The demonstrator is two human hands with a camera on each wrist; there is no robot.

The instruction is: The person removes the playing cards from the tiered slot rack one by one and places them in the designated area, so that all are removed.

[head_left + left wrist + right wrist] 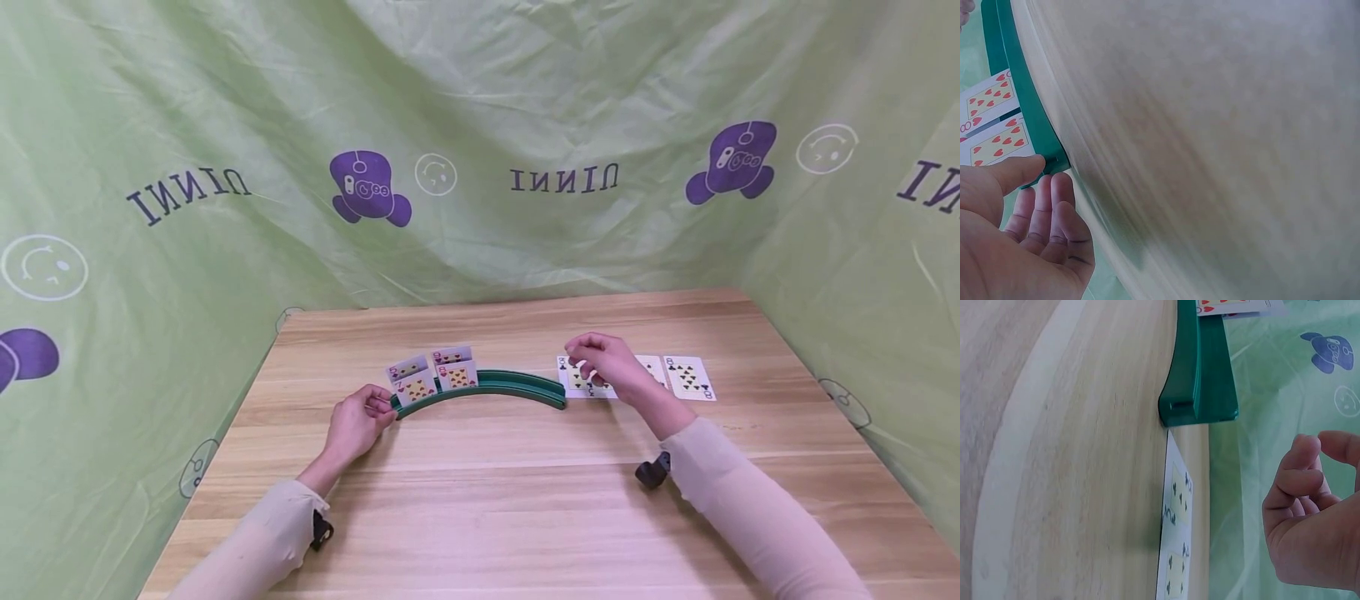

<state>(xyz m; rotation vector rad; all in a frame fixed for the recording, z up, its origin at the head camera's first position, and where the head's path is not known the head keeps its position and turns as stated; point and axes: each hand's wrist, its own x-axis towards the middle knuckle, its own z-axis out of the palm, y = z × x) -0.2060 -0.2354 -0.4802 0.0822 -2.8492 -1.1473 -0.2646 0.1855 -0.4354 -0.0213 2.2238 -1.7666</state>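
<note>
Left hand (358, 423) fingers grasp green holder (521, 383) at left end, upright cards (457, 377) in its left half. Right hand (613, 367) fingers loosely curled, released, above flat cards (690, 379), tabletop (480, 517) right.

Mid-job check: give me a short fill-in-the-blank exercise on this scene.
The curved card holder is coloured ____.
The person's ____ hand touches one end of it.
The standing 8 belongs to the suit of ____.
In the head view, the flat cards lie to the ____ of the holder.

Missing words: green; left; hearts; right.
</note>
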